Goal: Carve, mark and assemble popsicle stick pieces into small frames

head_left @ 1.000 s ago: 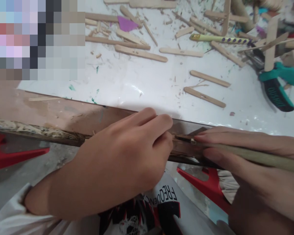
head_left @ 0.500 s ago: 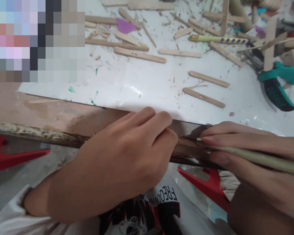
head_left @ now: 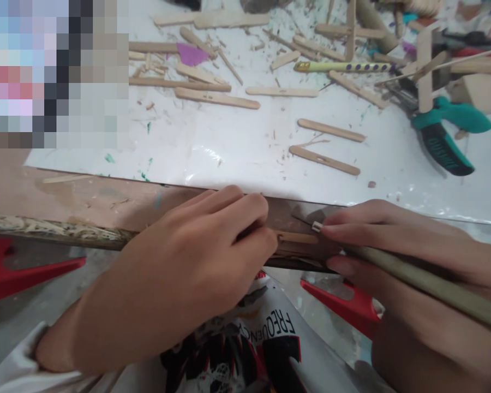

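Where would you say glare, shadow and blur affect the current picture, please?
Head view: small bright glare patches on the white sheet; head view: a soft shadow on the brown tabletop beside the left hand; head view: fuzzy lettering on the teal-and-black handled tool; head view: coarse pixel blocks hide the upper-left corner.

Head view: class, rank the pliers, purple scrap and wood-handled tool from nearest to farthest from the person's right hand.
1. Tool: nearest, held in the right hand.
2. Pliers: beyond that hand, on the white sheet.
3. Purple scrap: farthest, toward the far left among the wooden sticks.
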`<state>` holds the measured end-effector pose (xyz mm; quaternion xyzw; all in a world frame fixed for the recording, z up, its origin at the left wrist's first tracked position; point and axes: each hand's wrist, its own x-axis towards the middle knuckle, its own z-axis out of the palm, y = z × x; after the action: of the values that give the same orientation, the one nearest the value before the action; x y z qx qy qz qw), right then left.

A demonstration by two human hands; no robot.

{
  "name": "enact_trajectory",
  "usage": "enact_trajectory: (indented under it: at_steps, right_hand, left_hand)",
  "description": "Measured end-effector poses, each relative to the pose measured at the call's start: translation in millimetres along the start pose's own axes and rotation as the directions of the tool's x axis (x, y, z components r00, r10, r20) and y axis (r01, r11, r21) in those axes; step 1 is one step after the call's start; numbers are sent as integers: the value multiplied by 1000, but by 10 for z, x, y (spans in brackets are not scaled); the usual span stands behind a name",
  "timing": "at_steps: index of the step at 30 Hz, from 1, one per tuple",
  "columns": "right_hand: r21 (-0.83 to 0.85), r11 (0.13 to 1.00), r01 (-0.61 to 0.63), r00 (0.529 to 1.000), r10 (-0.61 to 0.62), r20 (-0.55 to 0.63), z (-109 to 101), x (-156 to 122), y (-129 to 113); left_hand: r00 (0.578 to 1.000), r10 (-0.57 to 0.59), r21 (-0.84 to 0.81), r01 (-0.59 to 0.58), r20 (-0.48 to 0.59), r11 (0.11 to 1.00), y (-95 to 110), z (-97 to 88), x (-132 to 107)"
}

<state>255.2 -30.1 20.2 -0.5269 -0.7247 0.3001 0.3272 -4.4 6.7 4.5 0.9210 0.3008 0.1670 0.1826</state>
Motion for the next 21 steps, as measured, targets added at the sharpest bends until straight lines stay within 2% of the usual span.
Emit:
enact_trajectory:
  at_steps: [2,5,9,12,17,21]
  right_hand:
    - [7,1000,16,1000,-16,13,-22,-11,-10]
    - [-61,998,-14,1000,13,-26,-46,-72,-63]
    - [-177,984,-27,999,31,23,-46,-150,-137]
    - [-173,984,41,999,-42,-2,-4,-147,-148]
    - [-159,980,116,992,-105,75,57,-79,-149]
    - [-201,979,37,998,-27,53,66,-35,-170]
  left_hand:
    - [1000,9,-13,-9,7,1000,-9,-8,0]
    - [999,-35,-18,36,10,999,9,-3,1]
    - [998,-62,-17,62,4,998,46,23,2]
    - [998,-56,-2,56,-1,998,54,29,0]
    - [998,-59,-3,59,-3,998,24,14,-13]
    - [1000,8,-18,-7,7,1000,-8,14,-17]
